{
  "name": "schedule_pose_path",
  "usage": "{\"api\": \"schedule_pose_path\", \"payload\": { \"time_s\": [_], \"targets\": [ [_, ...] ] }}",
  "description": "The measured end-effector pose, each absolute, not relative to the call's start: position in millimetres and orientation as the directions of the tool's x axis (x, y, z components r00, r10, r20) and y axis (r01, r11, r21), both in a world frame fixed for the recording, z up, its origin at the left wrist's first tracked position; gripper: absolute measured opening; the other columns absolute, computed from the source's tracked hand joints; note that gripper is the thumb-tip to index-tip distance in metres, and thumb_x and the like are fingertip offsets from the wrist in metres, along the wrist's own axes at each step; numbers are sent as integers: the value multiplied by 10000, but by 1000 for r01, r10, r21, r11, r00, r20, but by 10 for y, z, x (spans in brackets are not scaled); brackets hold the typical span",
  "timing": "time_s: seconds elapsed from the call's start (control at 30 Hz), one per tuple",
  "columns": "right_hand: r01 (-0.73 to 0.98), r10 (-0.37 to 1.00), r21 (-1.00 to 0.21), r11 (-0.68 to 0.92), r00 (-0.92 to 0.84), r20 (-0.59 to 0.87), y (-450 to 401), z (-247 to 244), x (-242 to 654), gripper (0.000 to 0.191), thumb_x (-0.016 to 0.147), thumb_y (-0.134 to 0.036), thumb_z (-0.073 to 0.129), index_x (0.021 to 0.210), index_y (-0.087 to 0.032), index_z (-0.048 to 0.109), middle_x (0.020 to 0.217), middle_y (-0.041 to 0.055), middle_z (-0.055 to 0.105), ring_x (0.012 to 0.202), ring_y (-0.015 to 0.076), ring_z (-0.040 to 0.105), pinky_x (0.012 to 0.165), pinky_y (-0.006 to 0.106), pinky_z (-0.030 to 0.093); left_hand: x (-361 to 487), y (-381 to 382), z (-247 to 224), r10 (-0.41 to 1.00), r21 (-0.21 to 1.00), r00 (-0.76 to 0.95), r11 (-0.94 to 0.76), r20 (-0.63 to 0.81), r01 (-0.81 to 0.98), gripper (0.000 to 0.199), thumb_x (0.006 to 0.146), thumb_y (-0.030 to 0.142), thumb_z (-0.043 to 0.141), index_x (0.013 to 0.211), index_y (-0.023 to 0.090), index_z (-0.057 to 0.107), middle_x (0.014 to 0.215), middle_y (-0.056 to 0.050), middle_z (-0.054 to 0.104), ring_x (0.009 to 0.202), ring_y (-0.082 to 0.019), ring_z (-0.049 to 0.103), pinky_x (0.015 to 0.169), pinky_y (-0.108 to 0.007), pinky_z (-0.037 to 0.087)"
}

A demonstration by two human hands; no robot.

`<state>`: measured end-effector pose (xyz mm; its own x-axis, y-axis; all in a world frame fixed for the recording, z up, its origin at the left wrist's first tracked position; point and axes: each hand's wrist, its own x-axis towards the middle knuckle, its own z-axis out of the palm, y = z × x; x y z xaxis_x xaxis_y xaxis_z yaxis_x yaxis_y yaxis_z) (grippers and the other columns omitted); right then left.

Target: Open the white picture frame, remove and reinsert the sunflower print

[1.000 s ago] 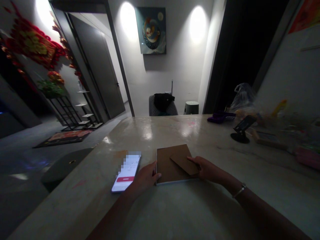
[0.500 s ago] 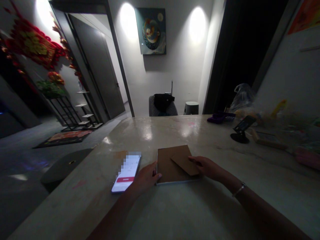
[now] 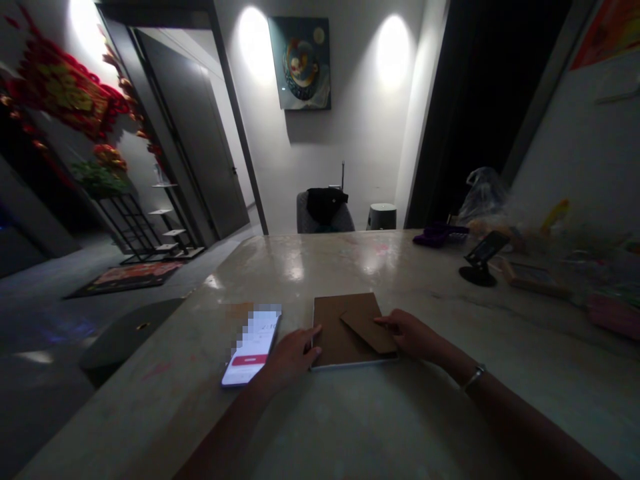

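Note:
A square of brown card (image 3: 333, 340) with a pale lower edge lies flat on the table before me. On its right part sits a slanted brown flap (image 3: 369, 330), its left tip slightly raised. My left hand (image 3: 293, 357) rests at the card's left edge, thumb and index finger apart and touching its top. At the right edge, my right hand (image 3: 407, 333) has its index fingertip on the flap and the other fingers curled by the side; its thumb is hidden. A phone (image 3: 255, 350) with a lit screen, partly blurred out, lies left of my left hand.
The pale stone table (image 3: 345, 420) reaches forward to a chair (image 3: 303, 213) with a black cloth. On the right stand a black phone stand (image 3: 480, 260), a wooden frame (image 3: 535, 277), a purple item (image 3: 440, 233) and a plastic bag (image 3: 483, 190). A stool (image 3: 120, 340) is at the left.
My left index finger has come onto the top of the card, where the fingers were at its edge before. My right hand stays at the flap with little movement. The view shifts slightly.

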<state>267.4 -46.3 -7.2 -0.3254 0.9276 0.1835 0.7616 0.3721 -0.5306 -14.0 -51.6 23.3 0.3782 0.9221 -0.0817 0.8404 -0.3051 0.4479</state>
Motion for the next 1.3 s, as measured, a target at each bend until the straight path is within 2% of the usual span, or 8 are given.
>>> {"api": "schedule_pose_path", "payload": {
  "time_s": [0.13,0.27,0.37,0.53,0.77,0.97,1.1,1.3],
  "targets": [
    [776,888,-438,454,-355,292,-496,25,2620,345,724,-81,439,1022,-149,599,1225,133,455,1118,228,425,932,368,347,-122,-498,209,930,414,365,-349,43,841,407,791,317,401,1157,172,503,1078,-100,545,976,-206,510,824,-331,383],
    [791,893,-416,448,-378,244,-480,22,2601,299,784,-142,406,1047,-152,547,1296,103,412,1221,228,328,990,395,301,-57,-454,160,901,405,406,-432,153,806,414,786,306,420,1181,184,447,1167,-88,519,1118,-217,427,920,-377,324],
    [825,911,-390,410,-347,222,-448,-31,2618,366,809,-187,388,1164,-136,460,1281,124,433,1220,239,335,987,424,302,-9,-435,122,897,450,424,-433,127,781,521,797,322,401,1280,158,295,1142,-110,546,1079,-208,475,904,-372,348],
    [820,910,-396,412,-350,223,-455,-52,2638,448,804,-171,374,1246,-98,381,1262,167,446,1195,242,375,984,429,299,26,-460,119,896,479,432,-427,106,767,553,792,339,403,1294,154,261,1231,-126,488,1144,-212,433,934,-379,331],
    [696,916,-596,400,-329,229,-572,-14,2620,502,803,-197,408,1297,-173,320,1277,119,450,1131,209,456,948,383,353,-5,-527,175,906,485,414,-404,90,776,507,789,352,417,1241,130,361,1303,-131,410,1204,-205,362,982,-366,294],
    [667,934,-654,357,-244,261,-497,-47,2645,340,826,-214,372,1132,-188,519,1106,88,593,1001,192,552,878,348,413,-51,-470,166,921,486,329,-389,207,783,282,791,288,432,1022,159,529,1079,-89,580,1033,-198,509,900,-396,377],
    [688,935,-636,350,-213,285,-454,-66,2646,273,807,-200,398,1008,-180,582,1018,86,620,931,186,573,848,349,432,-40,-437,157,883,465,382,-468,272,751,167,739,202,488,880,176,573,1046,-61,572,1011,-187,505,898,-388,379],
    [639,886,-615,462,-307,346,-497,-32,2605,223,782,-157,435,930,-186,600,969,74,594,892,165,556,834,332,437,-20,-426,159,894,552,347,-447,283,704,136,725,179,491,829,176,580,986,-54,564,960,-167,521,875,-354,398]
  ]
}}
